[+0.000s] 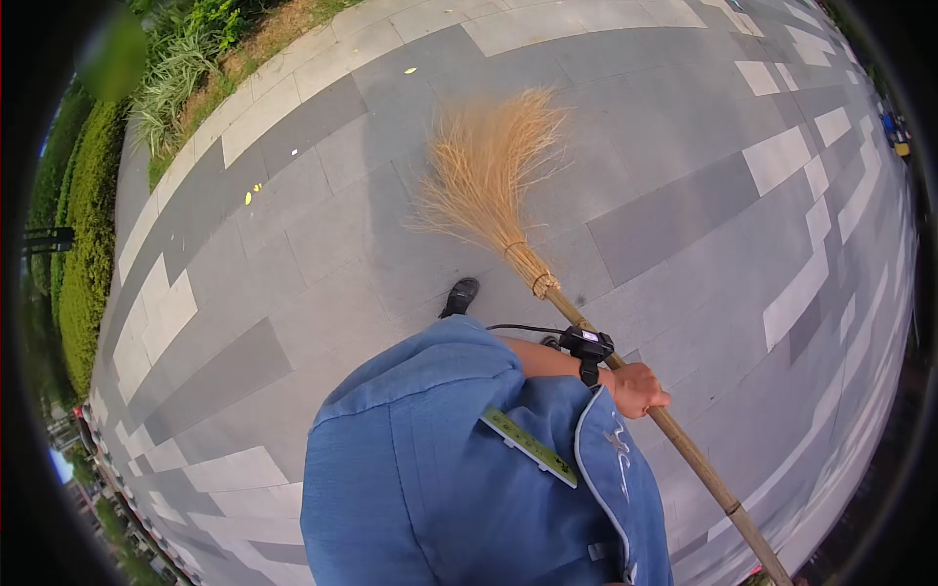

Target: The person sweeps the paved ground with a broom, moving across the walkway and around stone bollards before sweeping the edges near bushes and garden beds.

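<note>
A paved public walkway, outdoors. Grey stone slabs point(322, 234) run beside a clipped hedge point(83, 244) and a planted verge point(186, 68).

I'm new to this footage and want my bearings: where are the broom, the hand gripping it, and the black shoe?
broom point(491, 186), head view, on the straw bristles.
right hand point(640, 389), head view, middle of the hand closed around the handle.
black shoe point(460, 296), head view, on its top.

Dry, rough straw in the broom head point(489, 176), bound to a smooth, knotted bamboo handle point(699, 464). Matt grey stone in the paving point(684, 205). Soft blue cloth jacket point(420, 469); matt black plastic wrist device point(586, 344).
</note>
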The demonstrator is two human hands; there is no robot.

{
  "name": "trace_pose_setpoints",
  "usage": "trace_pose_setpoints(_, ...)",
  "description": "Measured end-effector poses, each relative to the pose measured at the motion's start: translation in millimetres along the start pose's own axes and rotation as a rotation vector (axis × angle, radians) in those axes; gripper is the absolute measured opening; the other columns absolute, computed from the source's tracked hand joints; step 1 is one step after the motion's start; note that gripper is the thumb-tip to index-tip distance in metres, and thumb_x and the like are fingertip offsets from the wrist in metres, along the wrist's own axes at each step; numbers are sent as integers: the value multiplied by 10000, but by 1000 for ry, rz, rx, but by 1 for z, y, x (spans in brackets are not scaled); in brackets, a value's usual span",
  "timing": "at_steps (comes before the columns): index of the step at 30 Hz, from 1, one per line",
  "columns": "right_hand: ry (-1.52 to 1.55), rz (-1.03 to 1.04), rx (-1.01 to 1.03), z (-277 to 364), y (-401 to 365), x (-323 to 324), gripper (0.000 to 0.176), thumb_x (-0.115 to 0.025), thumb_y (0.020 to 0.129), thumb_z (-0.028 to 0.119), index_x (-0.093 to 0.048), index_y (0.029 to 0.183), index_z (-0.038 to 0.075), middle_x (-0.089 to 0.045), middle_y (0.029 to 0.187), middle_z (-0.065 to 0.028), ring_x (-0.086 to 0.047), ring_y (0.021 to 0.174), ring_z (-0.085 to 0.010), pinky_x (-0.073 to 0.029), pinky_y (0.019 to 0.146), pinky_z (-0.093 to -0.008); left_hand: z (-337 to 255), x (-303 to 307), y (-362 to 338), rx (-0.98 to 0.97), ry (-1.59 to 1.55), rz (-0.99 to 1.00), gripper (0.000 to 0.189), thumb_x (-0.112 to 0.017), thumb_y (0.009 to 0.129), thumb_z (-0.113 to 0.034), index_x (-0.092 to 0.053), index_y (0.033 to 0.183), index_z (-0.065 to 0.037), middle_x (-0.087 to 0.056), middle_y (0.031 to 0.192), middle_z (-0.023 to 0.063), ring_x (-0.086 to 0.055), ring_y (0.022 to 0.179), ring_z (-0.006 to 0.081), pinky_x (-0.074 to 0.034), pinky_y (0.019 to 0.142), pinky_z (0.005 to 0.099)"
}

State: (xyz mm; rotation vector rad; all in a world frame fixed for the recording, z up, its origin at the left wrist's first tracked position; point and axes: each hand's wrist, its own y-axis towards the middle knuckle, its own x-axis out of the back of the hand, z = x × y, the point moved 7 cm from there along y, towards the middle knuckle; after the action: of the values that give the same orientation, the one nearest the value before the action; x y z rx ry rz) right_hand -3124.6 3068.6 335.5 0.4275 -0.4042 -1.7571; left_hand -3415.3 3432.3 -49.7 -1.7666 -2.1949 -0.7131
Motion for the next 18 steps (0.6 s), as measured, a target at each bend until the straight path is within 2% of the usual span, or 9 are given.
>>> trace_pose_setpoints(1,84,83,-443,-53,-11,-26,369,-471,838,121,-249,543,102,-245,478,-14,-288,447,-121,-268,432,-238,27,18,-36,99,33,3,158,-546,606,-138,-518,758,-104,-561,597,121,-566,607,315,-426,536,422)
trace_pose_setpoints(2,257,191,-635,-94,-62,-63,351,-479,836,133,-264,561,96,-250,484,-6,-291,436,-116,-282,423,-229,55,40,-72,195,96,34,161,-553,607,-149,-515,756,-104,-561,597,124,-566,607,316,-427,530,427)
trace_pose_setpoints(6,416,189,-1143,-207,-321,-202,248,-486,807,77,-363,592,75,-300,494,-2,-297,444,-120,-328,471,-268,197,148,-228,621,490,43,142,-587,564,-153,-521,687,-125,-568,589,93,-562,564,296,-427,483,408)
trace_pose_setpoints(7,471,259,-1184,-219,-357,-223,243,-498,802,85,-373,593,76,-312,490,7,-307,449,-117,-329,491,-268,204,186,-254,688,555,73,132,-599,559,-166,-520,658,-129,-568,582,85,-565,559,285,-431,482,399)
trace_pose_setpoints(10,605,268,-1152,-191,-390,-259,239,-502,807,98,-388,598,70,-300,486,9,-296,439,-108,-319,468,-257,189,249,-277,665,631,42,168,-597,548,-170,-546,700,-120,-575,591,100,-579,569,271,-451,500,375)
trace_pose_setpoints(12,725,245,-1095,-184,-371,-241,245,-496,816,107,-392,598,68,-293,484,8,-293,436,-102,-311,451,-248,174,256,-251,491,654,-42,139,-609,548,-169,-527,652,-127,-553,546,83,-563,523,260,-435,460,368)
trace_pose_setpoints(16,869,116,-778,-113,-318,-136,321,-433,860,116,-320,561,88,-222,472,14,-245,415,-95,-272,400,-224,140,237,-153,146,508,-96,108,-585,526,-133,-526,615,-127,-523,513,69,-536,496,258,-417,429,364)
trace_pose_setpoints(17,837,175,-525,-58,-297,-75,297,-426,861,101,-334,580,76,-236,488,10,-261,436,-88,-268,402,-208,119,221,-101,4,465,-83,105,-577,516,-123,-524,607,-124,-519,518,69,-534,504,257,-423,442,358)
trace_pose_setpoints(18,712,3,-441,-28,-294,-44,299,-425,862,100,-318,584,82,-239,491,8,-262,439,-83,-268,397,-202,113,206,-74,-47,355,-31,119,-553,504,-110,-519,618,-114,-533,542,97,-547,536,287,-424,461,394)
